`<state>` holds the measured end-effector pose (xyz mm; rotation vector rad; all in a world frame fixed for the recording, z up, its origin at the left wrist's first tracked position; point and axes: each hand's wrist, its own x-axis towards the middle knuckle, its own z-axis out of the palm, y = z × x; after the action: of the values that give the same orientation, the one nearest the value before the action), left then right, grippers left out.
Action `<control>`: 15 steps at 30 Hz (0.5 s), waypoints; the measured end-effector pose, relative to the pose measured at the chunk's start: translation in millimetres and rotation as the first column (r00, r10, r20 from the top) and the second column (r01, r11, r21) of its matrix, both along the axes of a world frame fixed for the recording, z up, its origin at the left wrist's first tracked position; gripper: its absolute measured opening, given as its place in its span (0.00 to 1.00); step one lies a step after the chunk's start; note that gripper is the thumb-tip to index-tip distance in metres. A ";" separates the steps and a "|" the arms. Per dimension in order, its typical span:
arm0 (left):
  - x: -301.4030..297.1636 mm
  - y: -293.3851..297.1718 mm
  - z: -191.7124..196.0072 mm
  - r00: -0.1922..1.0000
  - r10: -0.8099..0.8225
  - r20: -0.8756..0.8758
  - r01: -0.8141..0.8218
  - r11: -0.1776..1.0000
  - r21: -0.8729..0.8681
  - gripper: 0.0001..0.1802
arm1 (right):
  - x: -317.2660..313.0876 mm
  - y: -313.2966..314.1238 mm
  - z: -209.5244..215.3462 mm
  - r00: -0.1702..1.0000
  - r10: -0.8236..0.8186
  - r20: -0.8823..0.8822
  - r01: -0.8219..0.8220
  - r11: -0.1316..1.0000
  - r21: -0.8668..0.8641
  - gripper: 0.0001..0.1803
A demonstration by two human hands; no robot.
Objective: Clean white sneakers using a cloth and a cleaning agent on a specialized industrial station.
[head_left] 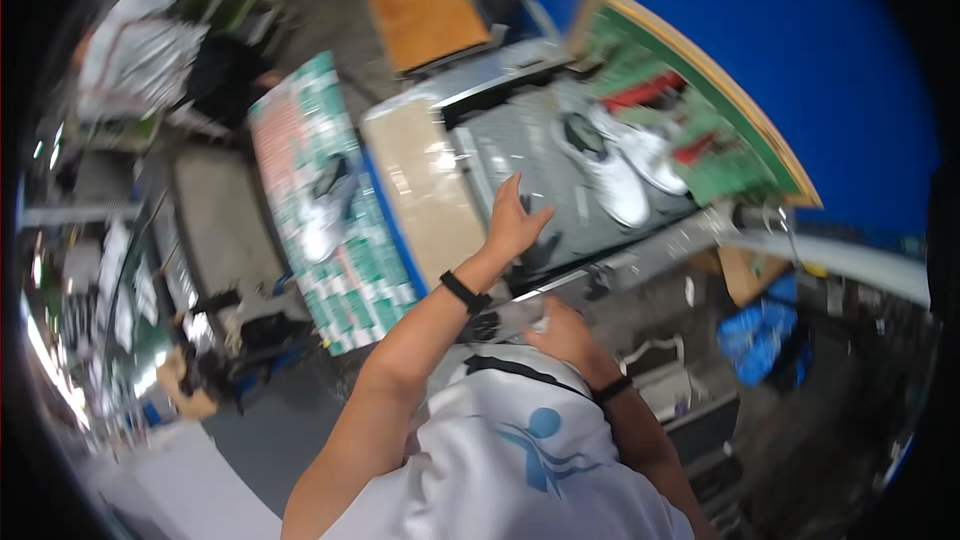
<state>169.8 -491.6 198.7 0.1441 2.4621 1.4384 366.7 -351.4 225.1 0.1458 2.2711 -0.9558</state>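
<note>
A white shoe [323, 210] lay on a patterned board [370, 308], left of the grey belt [515, 145]. Left hand [513, 228] was over the belt, grip wide, empty. Right hand [567, 332] was near the belt's near edge, grip couldn't tell. White shoe pair [616, 185] sat on the belt's right part.

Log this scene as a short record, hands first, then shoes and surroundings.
Left hand: open, empty, in front of the grey surface
Right hand: near the metal rail; grip unclear
White shoes: two, on the grey surface, right of the left hand
Left side: patterned board bearing blurred footwear
Far side: orange stool
Lower right: blue bag
</note>
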 end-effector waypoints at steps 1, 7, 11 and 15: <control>-6.7 47.5 -6.0 0.987 0.081 0.137 -0.092 0.992 0.082 0.56 | -5.0 -1.4 4.9 0.999 0.031 -0.022 -0.030 1.000 0.007 0.42; -53.7 237.5 -47.8 0.680 0.678 0.280 -0.679 0.726 -0.107 0.66 | 9.4 44.9 1.7 0.994 -0.107 -0.025 0.106 0.994 -0.033 0.47; -45.4 211.6 -57.8 0.770 0.531 0.353 -0.620 0.754 0.218 0.54 | 16.6 71.6 18.6 0.975 -0.194 0.104 0.196 0.981 -0.007 0.43; -41.3 126.6 -46.4 0.834 0.157 0.529 -0.492 0.647 0.583 0.17 | 35.2 79.9 8.6 0.940 -0.340 -0.006 0.336 0.932 -0.133 0.34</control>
<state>128.6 -364.9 152.4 -0.4734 1.5069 2.2279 401.9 -271.6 233.7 0.4819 2.2428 -1.2876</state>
